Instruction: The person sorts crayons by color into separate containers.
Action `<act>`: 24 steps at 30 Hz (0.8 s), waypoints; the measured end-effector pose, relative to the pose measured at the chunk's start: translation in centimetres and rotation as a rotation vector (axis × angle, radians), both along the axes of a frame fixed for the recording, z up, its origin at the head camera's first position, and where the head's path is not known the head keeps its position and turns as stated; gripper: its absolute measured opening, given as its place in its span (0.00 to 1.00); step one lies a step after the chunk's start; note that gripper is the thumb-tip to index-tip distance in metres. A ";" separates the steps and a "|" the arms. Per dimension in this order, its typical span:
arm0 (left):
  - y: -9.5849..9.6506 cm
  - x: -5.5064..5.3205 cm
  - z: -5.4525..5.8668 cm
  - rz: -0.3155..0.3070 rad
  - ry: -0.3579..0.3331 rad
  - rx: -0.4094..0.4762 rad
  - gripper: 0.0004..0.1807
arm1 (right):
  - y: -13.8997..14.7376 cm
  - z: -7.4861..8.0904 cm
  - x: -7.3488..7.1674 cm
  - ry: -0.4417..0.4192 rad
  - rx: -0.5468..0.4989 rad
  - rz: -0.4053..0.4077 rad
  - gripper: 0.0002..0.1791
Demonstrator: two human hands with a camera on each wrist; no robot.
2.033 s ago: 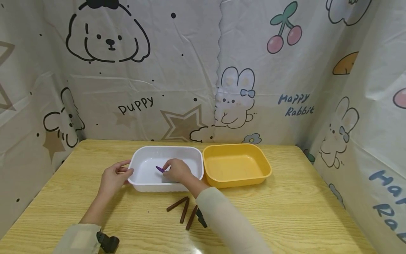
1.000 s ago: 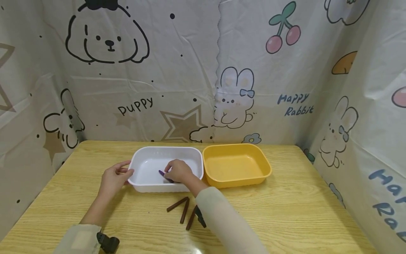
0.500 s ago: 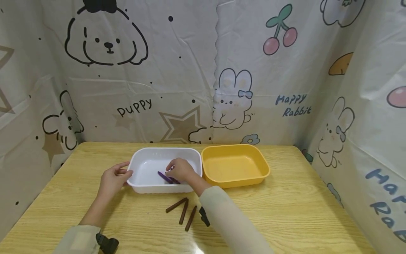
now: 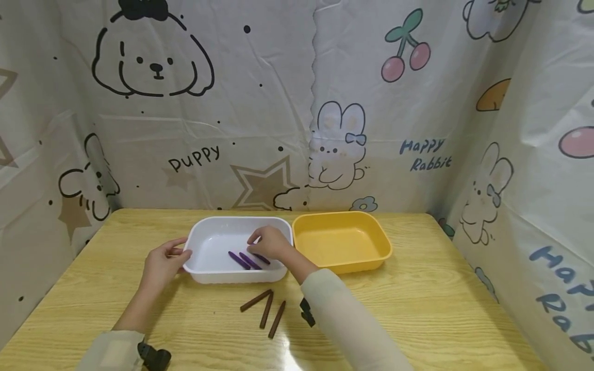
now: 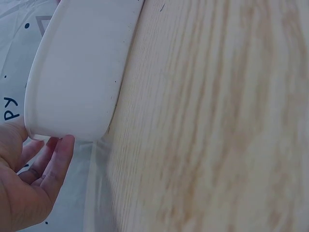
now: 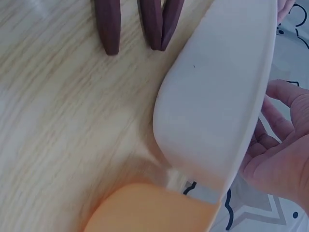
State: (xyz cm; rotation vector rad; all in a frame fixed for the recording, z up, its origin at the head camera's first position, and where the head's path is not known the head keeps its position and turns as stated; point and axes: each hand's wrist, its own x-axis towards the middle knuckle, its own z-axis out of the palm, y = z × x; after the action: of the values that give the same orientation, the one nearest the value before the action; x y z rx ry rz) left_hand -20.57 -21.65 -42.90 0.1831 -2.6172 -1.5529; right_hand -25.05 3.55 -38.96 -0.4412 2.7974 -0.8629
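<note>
In the head view my left hand (image 4: 162,264) grips the left end of the white plastic basin (image 4: 236,276), thumb at the rim and fingers against the outer wall. My right hand (image 4: 271,242) reaches over the basin's right side, and its fingertips pinch the upper end of a purple crayon (image 4: 262,258). Beside that one lie two more purple crayons, one in the middle (image 4: 250,261) and one further left (image 4: 238,260), slanting side by side on the basin floor. In the right wrist view the basin wall hides the crayons and the right hand's fingertips.
A yellow basin (image 4: 343,265) stands against the white one's right side. Three brown crayons lie on the wooden table in front: left (image 4: 256,300), middle (image 4: 266,310) and right (image 4: 277,319). A printed cloth (image 4: 260,129) hangs behind the table.
My right hand has shifted slightly right inside the white basin. Three purple crayons now show there, where only one showed at first. My left hand keeps its hold on the rim.
</note>
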 end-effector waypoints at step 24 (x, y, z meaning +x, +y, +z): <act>0.0 -0.1 0.0 -0.008 -0.001 0.002 0.26 | 4.3 2.8 0.2 -0.009 -0.083 0.022 0.11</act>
State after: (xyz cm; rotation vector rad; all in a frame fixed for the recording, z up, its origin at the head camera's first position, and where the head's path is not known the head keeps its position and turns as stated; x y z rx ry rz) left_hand -20.62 -21.69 -42.86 0.1729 -2.6205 -1.5585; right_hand -24.88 7.90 -36.15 -0.4793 2.7510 -0.9770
